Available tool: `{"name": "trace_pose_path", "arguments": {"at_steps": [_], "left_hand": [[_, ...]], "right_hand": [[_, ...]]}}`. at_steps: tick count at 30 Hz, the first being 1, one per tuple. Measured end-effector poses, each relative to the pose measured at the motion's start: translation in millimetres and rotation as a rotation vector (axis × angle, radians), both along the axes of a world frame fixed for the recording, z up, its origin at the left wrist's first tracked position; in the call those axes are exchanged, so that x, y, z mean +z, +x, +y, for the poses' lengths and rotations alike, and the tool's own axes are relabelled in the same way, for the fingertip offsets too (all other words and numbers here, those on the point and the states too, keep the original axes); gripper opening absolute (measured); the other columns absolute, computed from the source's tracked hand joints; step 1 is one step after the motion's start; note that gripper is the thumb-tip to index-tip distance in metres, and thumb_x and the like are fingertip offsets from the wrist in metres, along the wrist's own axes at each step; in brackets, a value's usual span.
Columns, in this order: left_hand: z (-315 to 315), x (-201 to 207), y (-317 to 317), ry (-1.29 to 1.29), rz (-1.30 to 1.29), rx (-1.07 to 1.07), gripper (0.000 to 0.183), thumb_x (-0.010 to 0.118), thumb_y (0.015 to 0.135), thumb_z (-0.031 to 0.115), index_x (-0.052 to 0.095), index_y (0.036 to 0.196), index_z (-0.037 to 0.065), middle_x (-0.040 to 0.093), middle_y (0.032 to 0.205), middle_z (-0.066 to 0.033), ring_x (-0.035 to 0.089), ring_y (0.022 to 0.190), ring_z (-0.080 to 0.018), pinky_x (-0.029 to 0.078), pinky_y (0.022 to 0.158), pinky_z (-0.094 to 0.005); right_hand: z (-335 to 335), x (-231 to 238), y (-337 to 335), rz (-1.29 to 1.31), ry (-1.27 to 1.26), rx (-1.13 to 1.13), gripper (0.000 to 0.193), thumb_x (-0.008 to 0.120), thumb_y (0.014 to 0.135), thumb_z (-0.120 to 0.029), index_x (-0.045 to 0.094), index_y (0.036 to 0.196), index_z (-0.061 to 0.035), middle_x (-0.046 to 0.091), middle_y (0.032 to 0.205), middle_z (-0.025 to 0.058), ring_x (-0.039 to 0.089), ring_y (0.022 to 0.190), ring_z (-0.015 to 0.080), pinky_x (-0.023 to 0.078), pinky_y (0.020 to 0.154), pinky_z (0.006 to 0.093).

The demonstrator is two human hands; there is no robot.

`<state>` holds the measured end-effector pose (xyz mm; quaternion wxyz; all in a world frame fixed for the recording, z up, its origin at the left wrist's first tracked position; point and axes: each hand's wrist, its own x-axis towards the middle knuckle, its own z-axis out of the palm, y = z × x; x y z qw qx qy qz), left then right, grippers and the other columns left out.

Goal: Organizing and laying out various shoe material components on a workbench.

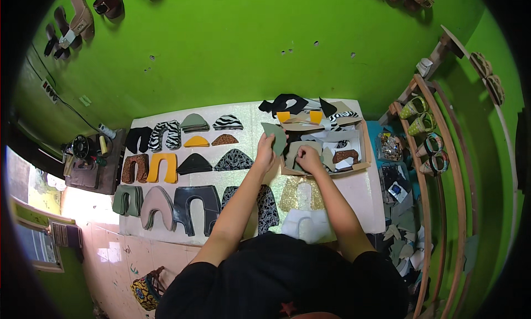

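Note:
My left hand (266,152) is closed on a grey-green cut piece (273,135) with a pointed tip, held up beside the left wall of an open cardboard box (364,145). Over that box my right hand (308,158) is closed, its fingers curled by another grey-green piece (298,148); what they grip, if anything, is hidden. Inside the box lie mixed scraps, among them a brown spotted piece (346,156) and zebra-striped ones. Yellow pieces (316,116) rest at its far flap.
Stacks of cut shoe parts cover the table's left, such as yellow arches (163,167) and black arches (196,205). White pieces (306,224) lie close to me. A wooden rack (442,208) with sandals stands right, beside scraps (401,219). A machine (83,153) is at left.

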<state>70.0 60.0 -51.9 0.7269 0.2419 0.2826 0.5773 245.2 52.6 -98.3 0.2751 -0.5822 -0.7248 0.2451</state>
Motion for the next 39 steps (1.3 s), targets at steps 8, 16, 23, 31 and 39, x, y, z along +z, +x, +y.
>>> {"name": "trace_pose_path", "arguments": {"at_steps": [8,16,23,31,39], "left_hand": [[-27.6,-1.6,-28.7,0.015,0.086,0.117,0.015,0.052,0.087,0.014,0.052,0.097,0.003,0.058,0.087,-0.0033,0.056,0.077,-0.0103,0.046,0.067,-0.0247],[-55.1,6.7,-55.2,0.005,0.211,0.151,0.02,0.057,0.083,0.012,0.05,0.1,0.005,0.057,0.084,-0.0024,0.055,0.071,-0.0108,0.047,0.062,-0.0236],[-74.3,21.6,-70.0,-0.121,0.207,0.142,0.024,0.053,0.083,0.004,0.046,0.105,0.005,0.053,0.093,-0.0067,0.056,0.081,-0.0155,0.053,0.066,-0.0288],[-83.6,27.0,-97.9,-0.076,0.129,0.074,0.03,0.044,0.087,0.004,0.039,0.117,-0.001,0.051,0.102,-0.0128,0.057,0.088,-0.0229,0.052,0.079,-0.0352],[-94.1,36.8,-125.2,-0.026,-0.12,-0.075,0.032,0.029,0.091,0.011,0.036,0.121,0.0,0.049,0.113,-0.0187,0.055,0.1,-0.0295,0.047,0.087,-0.0391]], "right_hand": [[-1.0,-3.0,-0.3,0.143,-0.192,0.157,0.045,0.075,0.059,-0.01,0.056,0.098,-0.0029,0.05,0.069,0.0022,0.048,0.062,0.0124,0.043,0.06,0.0248],[-5.0,24.9,5.0,0.153,0.067,-0.014,0.031,0.071,0.063,-0.011,0.057,0.089,-0.002,0.051,0.059,0.0076,0.051,0.055,0.0197,0.041,0.053,0.0318],[-15.0,65.1,12.4,0.176,0.437,-0.419,0.02,0.061,0.067,-0.009,0.053,0.083,0.0009,0.058,0.07,0.0161,0.059,0.064,0.0286,0.045,0.058,0.0363],[-52.5,107.0,-51.6,0.834,0.164,-0.227,0.025,0.052,0.074,0.007,0.049,0.098,0.001,0.051,0.099,0.0129,0.06,0.075,0.0226,0.056,0.055,0.0286],[-81.7,130.1,-142.1,0.971,0.135,-0.092,0.014,0.059,0.076,-0.001,0.053,0.088,0.0016,0.056,0.084,0.0072,0.059,0.072,0.0155,0.054,0.056,0.0265]]}}
